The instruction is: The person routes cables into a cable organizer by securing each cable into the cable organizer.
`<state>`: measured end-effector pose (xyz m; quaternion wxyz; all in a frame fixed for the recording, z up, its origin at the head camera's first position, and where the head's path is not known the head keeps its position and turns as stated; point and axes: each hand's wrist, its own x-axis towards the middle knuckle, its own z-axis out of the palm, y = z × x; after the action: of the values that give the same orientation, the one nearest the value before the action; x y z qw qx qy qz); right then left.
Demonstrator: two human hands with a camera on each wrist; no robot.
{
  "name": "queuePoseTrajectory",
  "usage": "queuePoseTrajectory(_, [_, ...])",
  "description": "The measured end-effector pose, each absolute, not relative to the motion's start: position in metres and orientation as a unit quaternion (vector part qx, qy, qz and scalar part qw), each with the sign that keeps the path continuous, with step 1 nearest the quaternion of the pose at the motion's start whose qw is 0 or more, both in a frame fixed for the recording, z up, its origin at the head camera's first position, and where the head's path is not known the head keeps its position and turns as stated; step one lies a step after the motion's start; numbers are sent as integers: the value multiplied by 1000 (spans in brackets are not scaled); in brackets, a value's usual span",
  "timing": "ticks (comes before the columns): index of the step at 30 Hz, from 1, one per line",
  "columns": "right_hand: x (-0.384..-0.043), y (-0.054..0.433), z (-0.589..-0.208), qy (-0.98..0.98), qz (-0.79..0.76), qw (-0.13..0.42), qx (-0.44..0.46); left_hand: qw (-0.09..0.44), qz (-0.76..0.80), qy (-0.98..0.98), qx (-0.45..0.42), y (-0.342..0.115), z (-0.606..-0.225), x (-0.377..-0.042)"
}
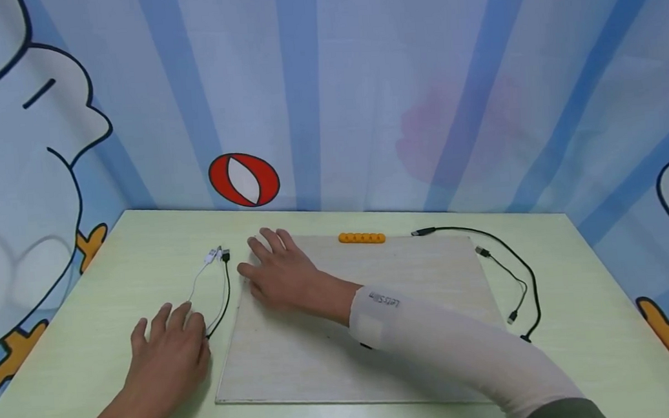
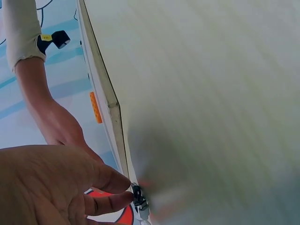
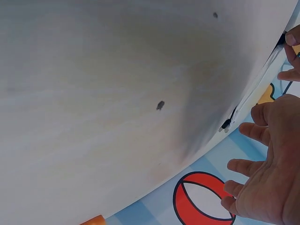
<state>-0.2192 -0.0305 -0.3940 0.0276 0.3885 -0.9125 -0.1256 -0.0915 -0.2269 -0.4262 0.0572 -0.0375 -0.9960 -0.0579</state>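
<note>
At the left of the table, my left hand pinches a black-and-white USB cable between thumb and finger. The cable's white plug and black plug lie farther back on the table. In the right wrist view a dark part of the cable shows at the left fingertips. My right hand is held over the back left corner of a pale flat board, fingers spread and holding nothing. Its fingers also look loose and apart in the right wrist view.
An orange cable holder sits at the board's back edge. Right of it, a thick black cable curves round a shorter black cable. A patterned blue curtain stands behind the table.
</note>
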Motion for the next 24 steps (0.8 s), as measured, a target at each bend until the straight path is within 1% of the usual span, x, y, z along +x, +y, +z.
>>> queuePoseTrajectory(15, [-229,-38,-398,-917,-132,19,375,65,-44,-996,-52,-226,-430,-92])
queuePoseTrajectory(24, [-242,-42,-399,-916,-145,26,372,54,-39,-996,-51,-223,-426,-96])
